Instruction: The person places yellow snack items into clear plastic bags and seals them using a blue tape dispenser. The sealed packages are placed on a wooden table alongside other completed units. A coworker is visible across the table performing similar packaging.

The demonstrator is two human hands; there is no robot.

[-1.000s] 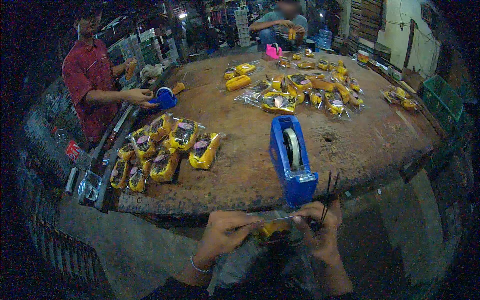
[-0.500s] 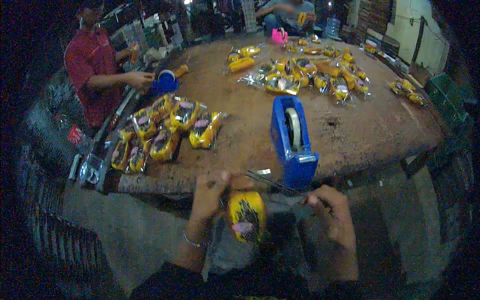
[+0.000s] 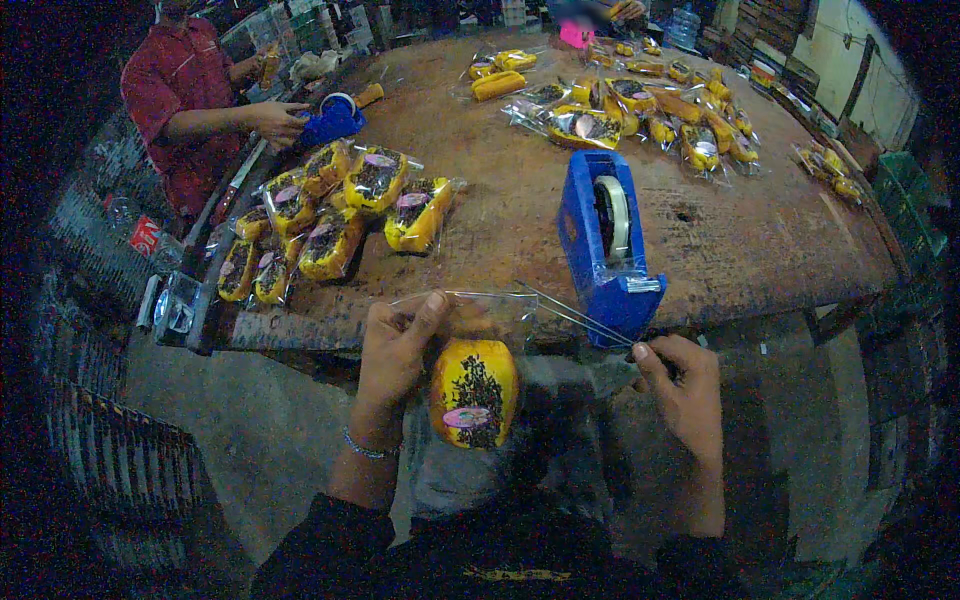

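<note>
Your right hand (image 3: 685,385) pulled tape strip (image 3: 580,315) farther out, pinching it; left hand (image 3: 395,345) grips bagged yellow packet (image 3: 474,390).

Left hand (image 3: 392,345) and right hand (image 3: 683,385), both pinched

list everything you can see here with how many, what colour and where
round wooden table: one, brown, centre
blue plastic tape dispenser: one, near table edge
second blue tape dispenser: one, far left, under a co-worker's hand
yellow bagged packets: about ten, left pile
more yellow packets: many, far side
person in red shirt: one, left
clear bag with yellow packet: one, below the table edge
strip of clear tape: one, between the bag and the right hand
left hand: grip on the bag top
right hand: pinching the tape
</note>
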